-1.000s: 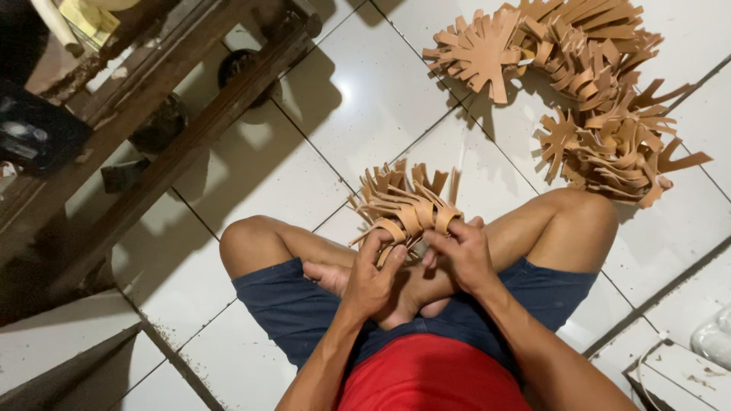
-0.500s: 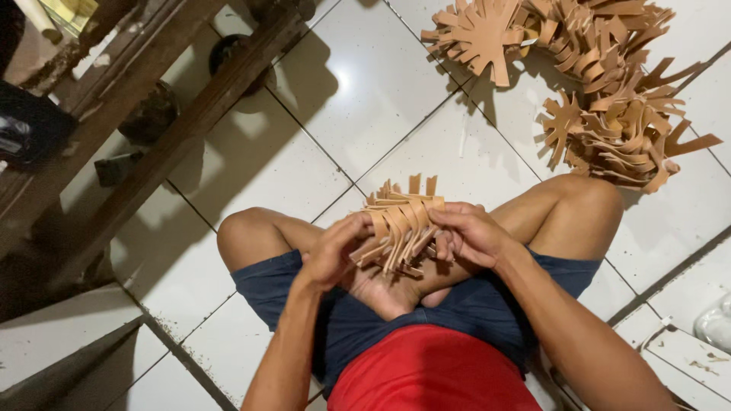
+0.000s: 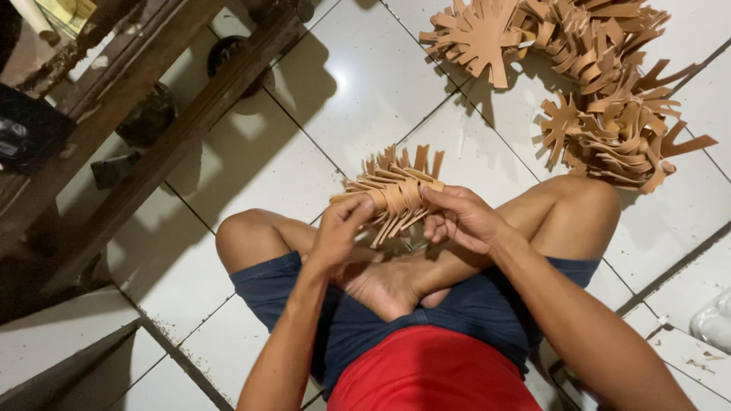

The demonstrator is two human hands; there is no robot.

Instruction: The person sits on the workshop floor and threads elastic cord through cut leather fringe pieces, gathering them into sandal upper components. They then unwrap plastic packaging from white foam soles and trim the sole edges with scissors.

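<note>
Moved: the bundle of tan cut-out strips (image 3: 392, 194) sits slightly higher over our crossed legs. Left hand (image 3: 339, 232) and right hand (image 3: 461, 217) both grip it. Risk: loose strips could slip and fan onto the floor (image 3: 335, 99). Nearby: pile of cut-outs (image 3: 594, 84).

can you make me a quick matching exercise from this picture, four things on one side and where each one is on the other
Things:
1. bundle of tan strips
2. pile of tan cut-outs
3. wooden frame
4. red shirt

Places:
A. bottom middle, on the person
B. upper left, slanting over the tiles
C. top right, on the tiled floor
D. between the left hand and the right hand, above the crossed legs

Pairs: 1-D, 2-C, 3-B, 4-A
</note>
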